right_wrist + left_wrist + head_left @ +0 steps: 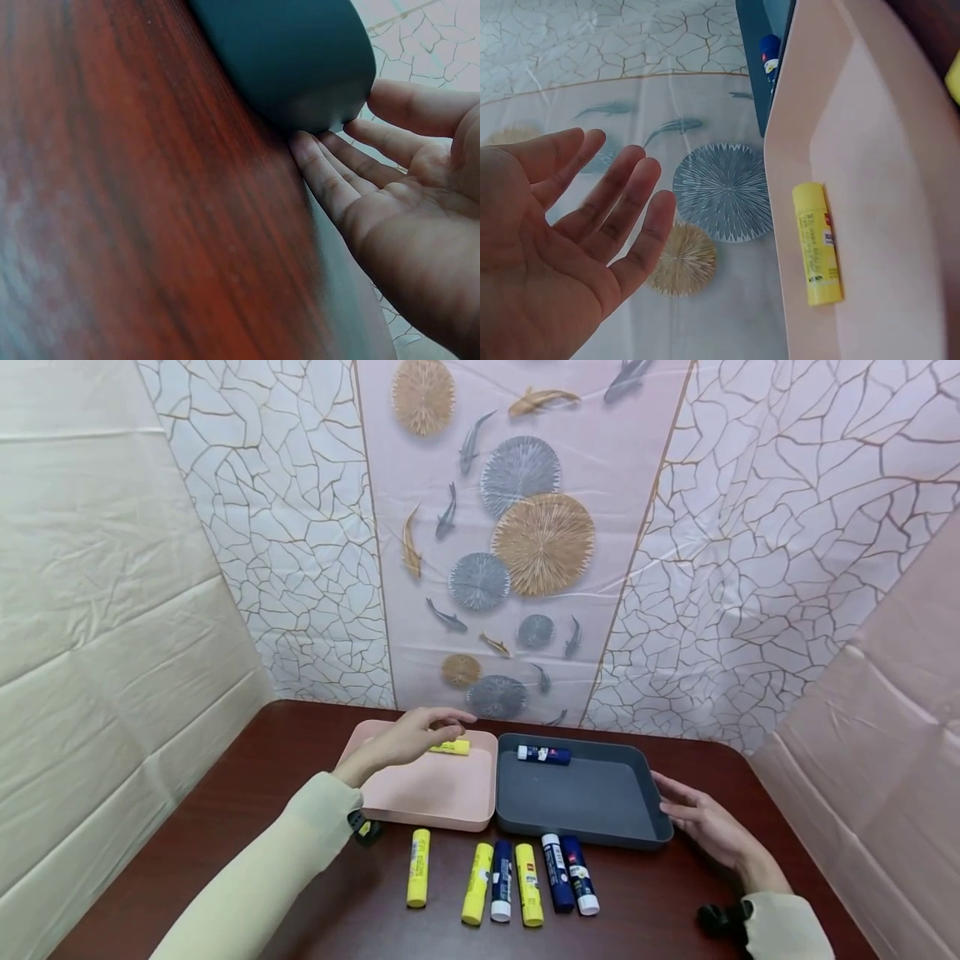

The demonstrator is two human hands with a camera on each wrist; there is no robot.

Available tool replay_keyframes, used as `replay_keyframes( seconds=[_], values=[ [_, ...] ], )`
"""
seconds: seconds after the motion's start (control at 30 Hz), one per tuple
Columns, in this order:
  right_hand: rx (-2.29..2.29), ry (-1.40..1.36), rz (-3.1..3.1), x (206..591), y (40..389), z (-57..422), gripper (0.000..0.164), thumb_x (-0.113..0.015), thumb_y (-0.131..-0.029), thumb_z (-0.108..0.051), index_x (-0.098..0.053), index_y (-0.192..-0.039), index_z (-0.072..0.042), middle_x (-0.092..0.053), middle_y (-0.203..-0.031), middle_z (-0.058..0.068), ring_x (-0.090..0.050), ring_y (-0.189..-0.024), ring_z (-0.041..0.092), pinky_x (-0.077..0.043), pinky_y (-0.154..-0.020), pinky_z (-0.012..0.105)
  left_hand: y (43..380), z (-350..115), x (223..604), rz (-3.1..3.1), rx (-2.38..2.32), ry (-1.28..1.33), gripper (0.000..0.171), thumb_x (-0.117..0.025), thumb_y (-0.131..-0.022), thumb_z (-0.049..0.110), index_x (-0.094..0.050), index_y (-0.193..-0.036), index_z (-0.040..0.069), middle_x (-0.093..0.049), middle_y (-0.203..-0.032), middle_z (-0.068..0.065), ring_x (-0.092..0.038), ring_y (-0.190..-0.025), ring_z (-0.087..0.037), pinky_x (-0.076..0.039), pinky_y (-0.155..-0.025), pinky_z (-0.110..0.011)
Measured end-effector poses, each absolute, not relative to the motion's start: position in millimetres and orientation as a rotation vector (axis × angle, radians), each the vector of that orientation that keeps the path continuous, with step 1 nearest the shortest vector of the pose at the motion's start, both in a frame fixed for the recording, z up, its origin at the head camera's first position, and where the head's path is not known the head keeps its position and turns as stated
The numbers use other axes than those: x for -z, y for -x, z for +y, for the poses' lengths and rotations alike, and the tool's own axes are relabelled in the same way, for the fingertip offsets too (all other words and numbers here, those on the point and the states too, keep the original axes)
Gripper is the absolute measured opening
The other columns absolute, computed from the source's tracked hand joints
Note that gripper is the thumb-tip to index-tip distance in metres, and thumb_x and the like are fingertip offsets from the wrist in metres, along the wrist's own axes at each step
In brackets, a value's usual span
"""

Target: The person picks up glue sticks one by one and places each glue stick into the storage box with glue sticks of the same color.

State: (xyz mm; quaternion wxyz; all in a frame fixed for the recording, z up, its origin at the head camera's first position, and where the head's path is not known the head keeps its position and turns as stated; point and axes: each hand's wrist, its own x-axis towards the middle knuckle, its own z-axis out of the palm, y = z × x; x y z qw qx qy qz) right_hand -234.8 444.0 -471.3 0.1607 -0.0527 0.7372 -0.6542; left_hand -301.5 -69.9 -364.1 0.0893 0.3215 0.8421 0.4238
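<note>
My left hand [408, 737] hovers over the pink tray [465, 797], its fingers loosely spread and holding nothing. Below it in that tray lies a yellow glue stick [817, 244], partly hidden by the hand in the head view. My right hand [705, 822] touches the right side of the dark grey tray [577, 802] with nearly straight fingertips, as the right wrist view shows. Inside the grey tray, near its back left corner, lies a dark blue glue stick [545, 755] with a white end.
In front of the trays, yellow glue sticks [418, 868] and blue ones [502, 881] lie on the dark red wooden table [360, 902]. The two trays stand side by side. Patterned cloth [540, 635] hangs behind the table.
</note>
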Motion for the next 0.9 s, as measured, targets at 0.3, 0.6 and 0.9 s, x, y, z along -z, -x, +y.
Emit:
replay_keyframes(
  seconds=[0.3,0.6,0.9],
  values=[
    [1.865,0.165,2.112,470,235,445,0.073,-0.055,-0.108,-0.014,-0.012,-0.166,-0.004,-0.009,-0.17,0.028,-0.057,-0.125,0.0,-0.05,-0.099,0.021,269,-94,373,2.562,-1.213,-0.953,0.037,-0.055,-0.11,0.021,-0.06,-0.147,0.017,-0.067,-0.129,-0.004,-0.063,-0.115,-0.025,-0.054,-0.094,-0.047],
    [1.864,0.147,2.109,472,235,441,0.072,-0.055,-0.108,-0.013,-0.015,-0.166,-0.005,-0.013,-0.17,0.024,-0.057,-0.126,-0.001,-0.05,-0.1,0.022,235,-113,388,2.639,-1.196,-0.875,0.032,-0.058,-0.109,0.021,-0.067,-0.138,0.013,-0.069,-0.128,-0.005,-0.066,-0.109,-0.022,-0.054,-0.087,-0.039],
    [1.874,0.15,2.112,472,235,444,0.071,-0.054,-0.108,-0.012,-0.014,-0.166,-0.005,-0.011,-0.17,0.026,-0.057,-0.127,0.0,-0.05,-0.1,0.022,211,-119,400,2.618,-1.228,-0.845,0.033,-0.059,-0.108,0.02,-0.064,-0.138,0.011,-0.068,-0.122,-0.012,-0.065,-0.105,-0.021,-0.053,-0.087,-0.034]
  ],
)
